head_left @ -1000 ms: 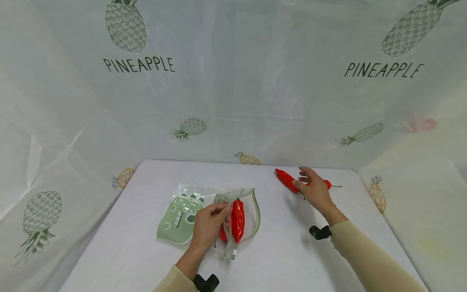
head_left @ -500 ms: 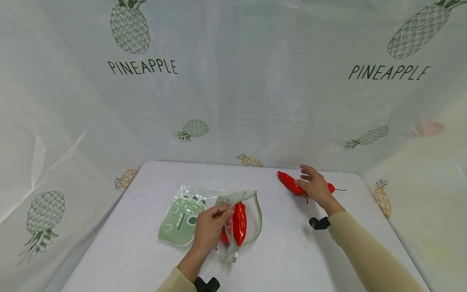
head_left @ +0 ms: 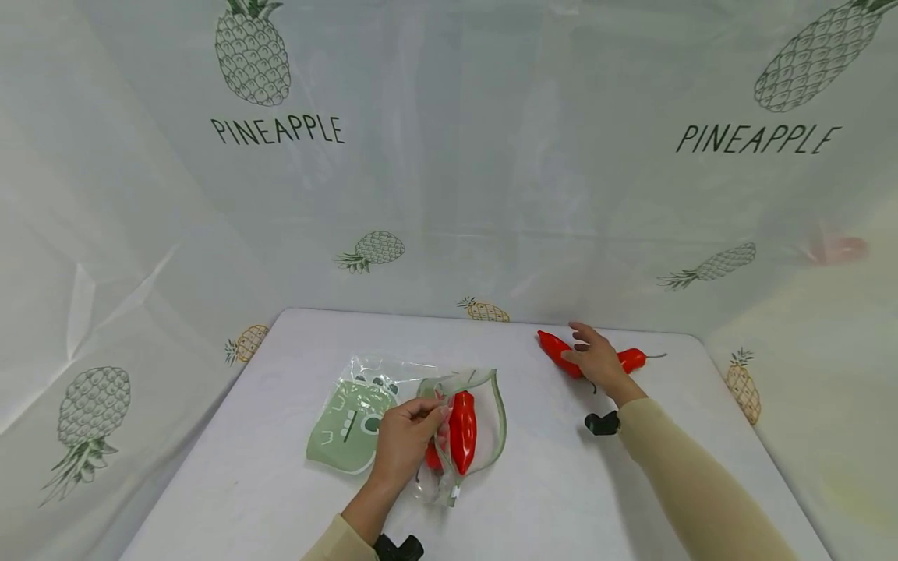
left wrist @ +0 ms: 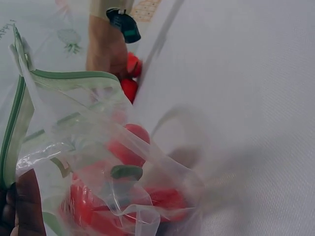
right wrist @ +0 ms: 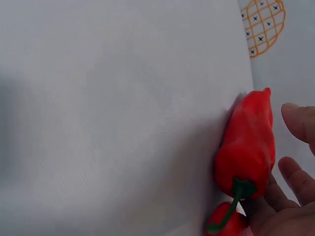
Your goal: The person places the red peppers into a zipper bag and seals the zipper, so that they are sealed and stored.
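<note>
I see a clear zip bag with a green-edged mouth filling the lower left, red peppers inside it, and toward eleven o'clock my right hand by two more peppers.

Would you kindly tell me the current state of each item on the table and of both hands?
Zip bag: mouth held open, red peppers inside.
Left hand: pinches the bag's rim.
Right hand: fingers spread, reaching over the loose peppers.
Near red pepper: lying on the table, not yet gripped.
Far red pepper: lying on the table, partly hidden by the hand.
Green pouch: flat beside the bag.
</note>
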`<state>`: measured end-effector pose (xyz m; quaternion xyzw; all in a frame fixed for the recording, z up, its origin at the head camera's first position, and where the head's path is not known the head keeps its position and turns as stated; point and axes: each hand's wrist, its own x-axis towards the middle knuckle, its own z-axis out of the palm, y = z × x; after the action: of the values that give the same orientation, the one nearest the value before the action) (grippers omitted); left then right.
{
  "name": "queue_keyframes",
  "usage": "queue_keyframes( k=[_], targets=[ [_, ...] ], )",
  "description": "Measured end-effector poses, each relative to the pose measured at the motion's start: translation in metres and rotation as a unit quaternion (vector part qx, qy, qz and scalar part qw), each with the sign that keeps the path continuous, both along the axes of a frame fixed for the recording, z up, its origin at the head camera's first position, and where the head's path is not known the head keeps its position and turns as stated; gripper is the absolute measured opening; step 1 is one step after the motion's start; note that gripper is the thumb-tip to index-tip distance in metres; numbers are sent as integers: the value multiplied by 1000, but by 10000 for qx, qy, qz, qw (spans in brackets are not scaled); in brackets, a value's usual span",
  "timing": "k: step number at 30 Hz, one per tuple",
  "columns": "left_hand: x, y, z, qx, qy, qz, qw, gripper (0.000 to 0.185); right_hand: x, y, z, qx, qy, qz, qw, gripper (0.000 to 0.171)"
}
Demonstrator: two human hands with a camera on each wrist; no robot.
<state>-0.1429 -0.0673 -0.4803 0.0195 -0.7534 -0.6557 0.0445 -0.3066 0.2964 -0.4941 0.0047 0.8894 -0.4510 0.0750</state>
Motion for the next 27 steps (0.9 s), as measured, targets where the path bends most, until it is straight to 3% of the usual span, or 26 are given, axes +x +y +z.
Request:
queue_keyframes(
  k=[15, 22, 27],
  targets=[
    [0, 1, -2, 5, 10, -31, 10000, 15, 5, -9, -9, 228, -394, -34, 9990, 79],
    [2, 2, -2, -209, 91, -22, 9997, 12, 20, -12, -5, 480, -714, 117, 9962, 87],
    [4, 1, -1, -151, -11, -107, 9998, 14, 33, -17, -2, 355, -857, 97, 9956, 87]
  ],
)
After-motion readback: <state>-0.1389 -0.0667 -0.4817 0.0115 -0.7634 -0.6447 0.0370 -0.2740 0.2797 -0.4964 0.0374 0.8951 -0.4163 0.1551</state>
